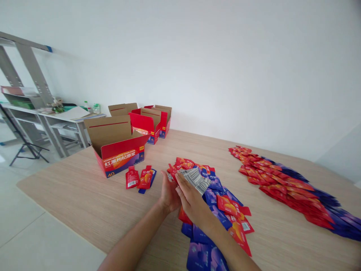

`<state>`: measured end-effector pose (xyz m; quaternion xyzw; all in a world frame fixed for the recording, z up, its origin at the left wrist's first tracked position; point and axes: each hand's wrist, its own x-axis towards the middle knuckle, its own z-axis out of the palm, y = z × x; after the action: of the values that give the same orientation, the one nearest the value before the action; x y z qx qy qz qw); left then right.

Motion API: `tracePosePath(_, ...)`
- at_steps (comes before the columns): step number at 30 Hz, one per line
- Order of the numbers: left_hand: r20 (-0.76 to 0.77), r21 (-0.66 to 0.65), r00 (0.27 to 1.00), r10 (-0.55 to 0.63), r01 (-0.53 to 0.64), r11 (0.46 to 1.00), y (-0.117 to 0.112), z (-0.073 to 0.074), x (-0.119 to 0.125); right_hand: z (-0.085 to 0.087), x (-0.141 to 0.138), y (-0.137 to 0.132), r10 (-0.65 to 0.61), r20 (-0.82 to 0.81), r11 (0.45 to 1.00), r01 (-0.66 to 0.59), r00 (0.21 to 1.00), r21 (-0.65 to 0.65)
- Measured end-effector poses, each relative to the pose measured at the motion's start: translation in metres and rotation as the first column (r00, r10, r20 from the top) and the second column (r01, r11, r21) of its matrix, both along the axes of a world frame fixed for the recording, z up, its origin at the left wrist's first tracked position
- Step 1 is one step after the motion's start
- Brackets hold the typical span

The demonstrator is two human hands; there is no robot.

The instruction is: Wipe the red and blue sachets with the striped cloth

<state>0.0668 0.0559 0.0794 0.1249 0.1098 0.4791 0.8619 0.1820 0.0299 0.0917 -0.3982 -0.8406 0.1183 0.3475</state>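
We hold a stack of sachets (195,177) between both hands, its silver backs with barcode stripes turned up toward us. The stack sits at about one o'clock from our left hand (169,194), which cups its near left edge with the fingers closed together. It sits at twelve o'clock from our right hand (192,201), whose fingers lie pressed together along its near side; the thumb is hidden. Both hands touch the stack, and we cannot tell whether it rests on what lies beneath.

Under it a loose pile of sachets (225,212), red and blue, spreads from our wrists toward five o'clock on the wooden table (84,195). At ten o'clock from the hands, near but apart, lie a red sachet (132,177) and, just beside it, a red-and-blue pair (146,177). Just beyond them stands an open red box (121,158) with its flap raised. Two more open boxes (150,122) stand farther off at eleven o'clock. At three o'clock, well apart, a long band of sachets (284,184) runs across the table. Grey shelving (42,113) stands past the table's edge at ten o'clock.
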Motion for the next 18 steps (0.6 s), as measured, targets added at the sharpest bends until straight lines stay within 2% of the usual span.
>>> tracePosePath(4,-0.016,-0.013,0.993,0.117,-0.117,0.993,0.002,0.005,-0.005,0.003,-0.005,-0.006,0.005,0.093,0.994,-0.015,0.996,0.108)
tracePosePath(8,0.003,-0.037,0.991,0.134,-0.133,0.990,-0.002,0.006,0.000,0.001,-0.008,-0.008,-0.074,0.226,0.974,0.021,0.971,0.227)
tracePosePath(12,0.012,-0.045,0.979,0.202,-0.202,0.978,-0.003,0.006,0.004,0.003,-0.004,-0.002,-0.122,0.309,0.946,0.016,0.943,0.325)
tracePosePath(18,-0.035,-0.024,0.989,0.145,-0.146,0.989,0.001,0.009,-0.003,0.008,0.002,0.004,-0.171,0.405,0.922,0.000,0.898,0.388)
